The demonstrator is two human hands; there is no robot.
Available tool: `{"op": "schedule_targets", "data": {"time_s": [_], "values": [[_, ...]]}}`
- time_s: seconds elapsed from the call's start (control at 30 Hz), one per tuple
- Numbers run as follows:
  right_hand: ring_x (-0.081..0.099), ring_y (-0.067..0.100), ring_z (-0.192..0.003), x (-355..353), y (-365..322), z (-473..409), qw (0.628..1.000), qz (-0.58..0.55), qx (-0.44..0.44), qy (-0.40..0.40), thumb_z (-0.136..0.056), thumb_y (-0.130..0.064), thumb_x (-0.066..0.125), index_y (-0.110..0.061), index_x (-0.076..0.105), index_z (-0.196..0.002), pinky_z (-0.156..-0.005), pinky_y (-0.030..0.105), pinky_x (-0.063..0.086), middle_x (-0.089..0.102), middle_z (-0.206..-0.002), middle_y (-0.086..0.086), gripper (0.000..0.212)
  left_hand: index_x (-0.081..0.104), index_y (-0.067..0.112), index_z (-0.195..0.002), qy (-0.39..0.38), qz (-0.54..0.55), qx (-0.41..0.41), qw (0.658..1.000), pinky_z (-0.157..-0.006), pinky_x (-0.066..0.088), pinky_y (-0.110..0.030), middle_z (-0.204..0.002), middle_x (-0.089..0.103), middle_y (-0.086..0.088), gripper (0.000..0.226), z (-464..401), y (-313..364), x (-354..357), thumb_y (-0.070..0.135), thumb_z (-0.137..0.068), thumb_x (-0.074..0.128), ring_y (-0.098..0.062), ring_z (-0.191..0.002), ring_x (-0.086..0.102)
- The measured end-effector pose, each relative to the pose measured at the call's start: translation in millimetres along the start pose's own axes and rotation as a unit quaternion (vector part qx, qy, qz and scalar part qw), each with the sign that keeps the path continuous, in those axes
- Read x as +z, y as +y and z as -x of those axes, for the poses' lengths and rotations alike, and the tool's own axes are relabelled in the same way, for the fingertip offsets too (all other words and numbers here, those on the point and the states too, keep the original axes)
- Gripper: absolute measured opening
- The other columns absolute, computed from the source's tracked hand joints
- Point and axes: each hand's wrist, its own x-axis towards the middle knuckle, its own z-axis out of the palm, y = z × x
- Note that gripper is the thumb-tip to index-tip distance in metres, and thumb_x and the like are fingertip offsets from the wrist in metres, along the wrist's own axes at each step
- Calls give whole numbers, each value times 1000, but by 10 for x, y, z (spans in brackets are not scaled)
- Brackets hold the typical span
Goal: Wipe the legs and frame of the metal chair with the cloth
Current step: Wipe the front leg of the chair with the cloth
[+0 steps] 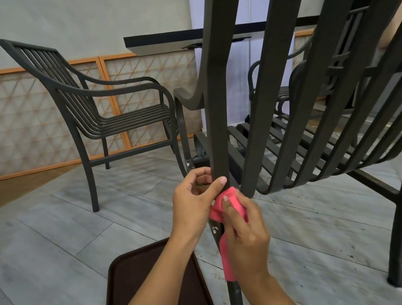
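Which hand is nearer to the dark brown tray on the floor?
Left. The left hand grips the chair leg almost directly above the tray, its forearm crossing over it. The right hand presses the pink cloth to the leg, right of the tray.

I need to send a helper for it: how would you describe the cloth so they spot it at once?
Start at the near metal chair that fills the right of the view and follow its front upright down to the two hands. The cloth is wrapped round that bar under the right hand, just below the left hand. It is the only bright pink thing among dark metal and grey floor.
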Motion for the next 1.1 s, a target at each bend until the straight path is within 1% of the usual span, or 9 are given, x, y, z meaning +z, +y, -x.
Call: {"op": "schedule_targets", "data": {"time_s": [0.1,0.2,0.43,0.6,0.7,0.8,0.9,0.97,1.1], "values": [[65,32,-93,-3,63,131,1000,12,-3,-13,-94,-20,47,0,71,-101,-73,40,58,65,-104,23,33,67,21,-99,-6,-13,-18,1000,-80,57,-39,-91,68,-1,29,44,-98,-10,24,-72,76,-20,-90,66],[65,33,-94,-4,100,223,1000,11,0,-23,-99,-27,37,0,71,-101,-74,40,58,64,-104,24,44,66,20,-103,-11,-24,-34,999,-81,57,-40,-94,68,-2,34,76,-184,-22,25,-72,77,-20,-92,66],[65,33,-94,1,166,328,999,20,0,-26,-92,-19,48,0,72,-97,-81,39,56,65,-102,23,31,66,19,-106,-13,-30,-43,999,-81,57,-41,-96,68,-4,42,91,-275,-19,33,-67,78,-23,-95,66],[64,33,-96,-15,136,326,999,22,11,-32,-98,-27,39,0,72,-99,-84,39,54,65,-105,22,42,65,18,-107,-15,-33,-47,998,-83,56,-44,-98,67,-5,39,89,-273,-19,28,-71,77,-24,-96,65],[62,32,-99,-35,143,355,998,32,20,-51,-90,-19,48,-4,69,-107,-90,34,48,63,-111,20,31,66,20,-106,-13,-32,-47,998,-83,57,-42,-94,67,0,36,98,-256,-13,26,-72,77,-21,-94,65],[58,29,-105,-77,138,388,996,29,20,-83,-83,-7,55,-7,64,-116,-89,27,43,58,-121,17,34,66,19,-107,-9,-23,-53,998,-83,56,-42,-96,66,-2,37,102,-246,-6,24,-72,77,-22,-95,65],[53,29,-110,-124,133,397,993,8,28,-114,-70,12,69,-11,60,-123,-88,26,46,49,-126,19,58,65,18,-109,-8,-26,-50,998,-83,56,-38,-98,67,-3,38,115,-241,3,23,-73,77,-20,-96,65],[52,22,-108,-177,128,387,993,-23,46,-111,-69,18,67,-15,60,-124,-85,26,52,47,-122,18,64,65,16,-108,-10,-28,-48,998,-83,56,-34,-98,68,-3,36,137,-258,-3,21,-74,76,-19,-95,65],[47,3,-102,-294,142,391,992,-48,90,-68,-70,21,66,-9,61,-121,-84,1,39,56,-113,14,59,67,29,-90,-15,-14,-55,998,-68,50,-11,-84,72,10,24,216,-319,-39,12,-75,76,-1,-82,67]]}}
